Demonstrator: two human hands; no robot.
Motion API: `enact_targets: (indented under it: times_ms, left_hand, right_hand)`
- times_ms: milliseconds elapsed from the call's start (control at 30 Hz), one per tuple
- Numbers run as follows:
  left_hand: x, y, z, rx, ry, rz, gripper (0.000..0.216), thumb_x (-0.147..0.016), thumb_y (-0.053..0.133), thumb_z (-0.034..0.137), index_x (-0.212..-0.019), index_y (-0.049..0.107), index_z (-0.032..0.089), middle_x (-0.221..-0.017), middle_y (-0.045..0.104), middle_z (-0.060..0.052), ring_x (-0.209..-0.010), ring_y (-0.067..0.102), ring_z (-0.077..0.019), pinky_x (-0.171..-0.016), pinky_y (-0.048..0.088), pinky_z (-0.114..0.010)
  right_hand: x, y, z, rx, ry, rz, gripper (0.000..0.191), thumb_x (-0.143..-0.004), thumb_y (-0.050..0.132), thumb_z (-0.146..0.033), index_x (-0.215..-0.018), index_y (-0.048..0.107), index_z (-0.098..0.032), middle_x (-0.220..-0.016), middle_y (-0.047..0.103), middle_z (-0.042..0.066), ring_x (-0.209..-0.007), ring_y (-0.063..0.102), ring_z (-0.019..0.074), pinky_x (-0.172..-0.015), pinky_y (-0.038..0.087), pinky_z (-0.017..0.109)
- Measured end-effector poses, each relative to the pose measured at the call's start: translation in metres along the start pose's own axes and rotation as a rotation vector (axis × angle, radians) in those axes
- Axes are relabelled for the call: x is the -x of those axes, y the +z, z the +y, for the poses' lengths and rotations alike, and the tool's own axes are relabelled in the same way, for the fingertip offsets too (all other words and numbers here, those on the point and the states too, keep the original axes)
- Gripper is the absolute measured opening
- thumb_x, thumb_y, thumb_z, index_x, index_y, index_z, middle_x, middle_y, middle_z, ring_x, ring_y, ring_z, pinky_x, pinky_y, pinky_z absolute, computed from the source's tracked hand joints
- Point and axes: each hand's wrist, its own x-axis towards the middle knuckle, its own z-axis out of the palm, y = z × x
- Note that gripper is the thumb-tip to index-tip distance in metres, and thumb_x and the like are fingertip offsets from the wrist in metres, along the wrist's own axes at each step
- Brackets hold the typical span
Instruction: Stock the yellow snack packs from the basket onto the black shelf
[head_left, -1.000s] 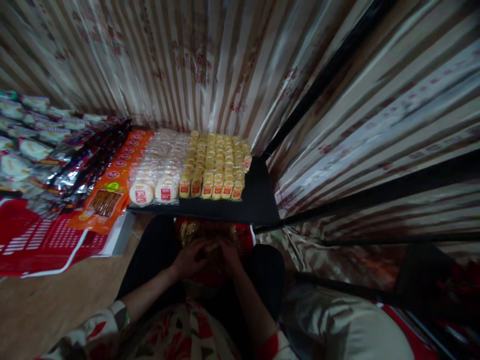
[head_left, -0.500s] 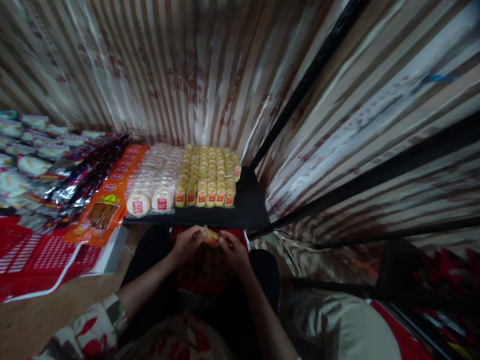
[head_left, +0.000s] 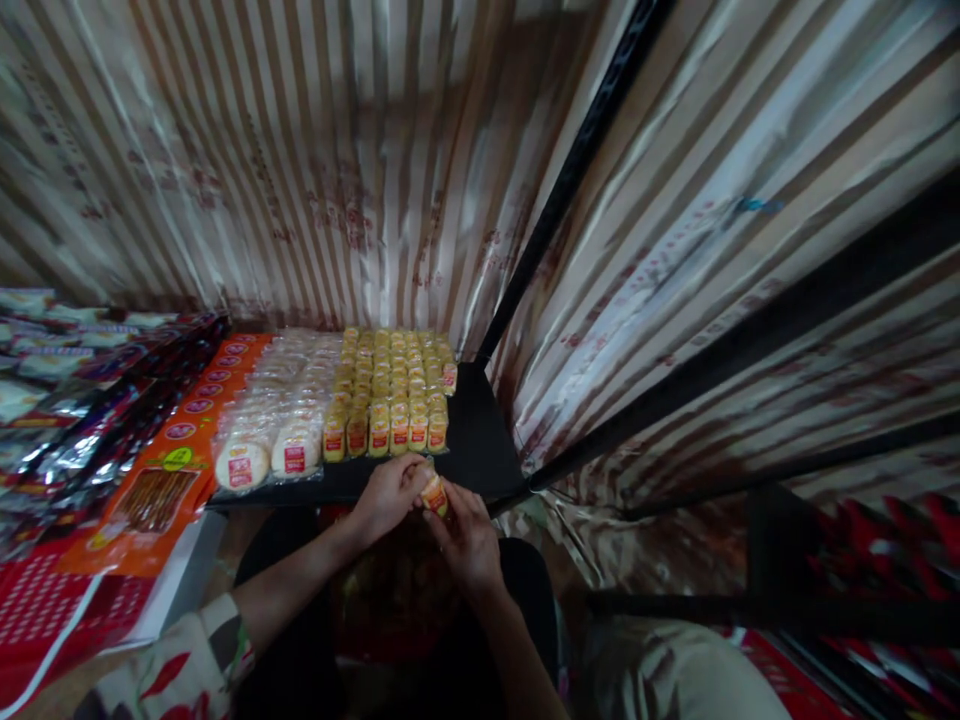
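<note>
Both hands meet at the front edge of a black shelf (head_left: pixel 480 450). My left hand (head_left: pixel 388 494) and my right hand (head_left: pixel 466 535) pinch one small yellow snack packet (head_left: pixel 435 495) with a red label between them. Just beyond the hands, rows of the same yellow packets (head_left: pixel 394 385) stand on the shelf. Beside these on the left lie round white cakes in clear wrappers (head_left: pixel 274 425). Below the hands a red bag (head_left: pixel 397 590) sits in shadow; its contents are hard to make out.
Orange snack packs (head_left: pixel 176 460) and dark shiny packets (head_left: pixel 82 420) lie to the left, above a red printed carton (head_left: pixel 37 610). Striped shiny curtains (head_left: pixel 337 170) close off the back and right. Black shelf bars (head_left: pixel 570 170) run diagonally on the right.
My hands rose from the red bag to the shelf's front edge, with a yellow packet now held between them. The view tilted upward, so the shelf sits lower in the picture.
</note>
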Motion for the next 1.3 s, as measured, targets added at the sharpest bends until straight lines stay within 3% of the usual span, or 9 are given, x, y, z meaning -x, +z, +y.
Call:
enact_targets:
  times_ms: [200,300,467,567,700,933,1133,1300]
  left_hand:
    - [-0.036,0.013,0.026,-0.313,0.191,0.019,0.036,-0.083,0.047,0.032,-0.114,0.056,0.016,-0.097,0.066,-0.006,-0.079,0.061,-0.0162,-0.08,0.05,-0.031]
    - [-0.048,0.021,0.038,-0.427,0.309,0.032,0.04,-0.084,0.043,0.021,-0.122,0.049,0.016,-0.117,0.058,-0.01,-0.102,0.057,-0.0188,-0.096,0.045,-0.035]
    - [-0.066,0.03,0.044,-0.702,0.487,0.013,0.044,-0.084,0.036,0.012,-0.128,0.044,0.014,-0.138,0.042,-0.013,-0.128,0.04,-0.0226,-0.106,0.037,-0.039]
    - [-0.08,0.031,0.041,-0.892,0.551,-0.056,0.045,-0.08,0.039,0.008,-0.125,0.049,0.009,-0.138,0.044,-0.014,-0.136,0.027,-0.0254,-0.112,0.026,-0.043]
    - [-0.098,0.03,0.038,-1.033,0.57,-0.1,0.043,-0.083,0.04,0.016,-0.122,0.053,0.004,-0.138,0.044,-0.018,-0.139,0.017,-0.028,-0.114,0.015,-0.046]
    - [-0.113,0.03,0.045,-1.076,0.494,-0.11,0.043,-0.08,0.043,0.018,-0.117,0.056,0.0,-0.14,0.039,-0.023,-0.138,0.019,-0.0317,-0.112,0.015,-0.05]
    - [-0.118,0.027,0.043,-1.07,0.476,-0.122,0.045,-0.081,0.04,0.018,-0.12,0.053,0.001,-0.14,0.04,-0.022,-0.139,0.017,-0.0307,-0.112,0.014,-0.051]
    - [-0.121,0.027,0.041,-1.084,0.457,-0.132,0.047,-0.078,0.041,0.015,-0.121,0.052,0.0,-0.137,0.042,-0.023,-0.138,0.019,-0.0316,-0.112,0.015,-0.049]
  right_hand:
    - [-0.026,-0.007,0.017,0.023,0.07,0.211,0.041,-0.086,0.049,-0.04,-0.119,0.057,-0.018,-0.109,0.064,0.013,-0.1,0.058,0.0252,-0.09,0.046,0.041]
    - [-0.047,-0.005,0.033,-0.007,0.137,0.299,0.043,-0.084,0.05,-0.044,-0.114,0.06,-0.014,-0.105,0.065,0.015,-0.096,0.059,0.0255,-0.088,0.046,0.04]
    - [-0.087,0.003,0.06,-0.101,0.3,0.303,0.051,-0.08,0.048,-0.044,-0.115,0.058,-0.009,-0.101,0.066,0.015,-0.087,0.061,0.0231,-0.082,0.048,0.036]
    - [-0.111,0.012,0.073,-0.125,0.347,0.287,0.05,-0.078,0.045,-0.038,-0.118,0.056,-0.01,-0.106,0.065,0.014,-0.088,0.061,0.0219,-0.082,0.048,0.034]
    - [-0.139,0.026,0.086,-0.12,0.364,0.267,0.048,-0.077,0.045,-0.033,-0.118,0.056,-0.011,-0.107,0.065,0.013,-0.089,0.06,0.0213,-0.082,0.047,0.034]
    - [-0.168,0.041,0.095,-0.094,0.289,0.235,0.048,-0.074,0.04,-0.017,-0.119,0.056,-0.013,-0.111,0.063,0.012,-0.101,0.056,0.0217,-0.091,0.042,0.034]
    - [-0.173,0.049,0.101,0.004,0.277,0.198,0.039,-0.077,0.045,-0.019,-0.112,0.062,-0.019,-0.105,0.065,0.009,-0.099,0.054,0.0226,-0.089,0.039,0.032]
    - [-0.179,0.052,0.101,0.003,0.285,0.189,0.042,-0.079,0.04,-0.017,-0.115,0.06,-0.013,-0.108,0.065,0.012,-0.097,0.056,0.0226,-0.087,0.041,0.032]
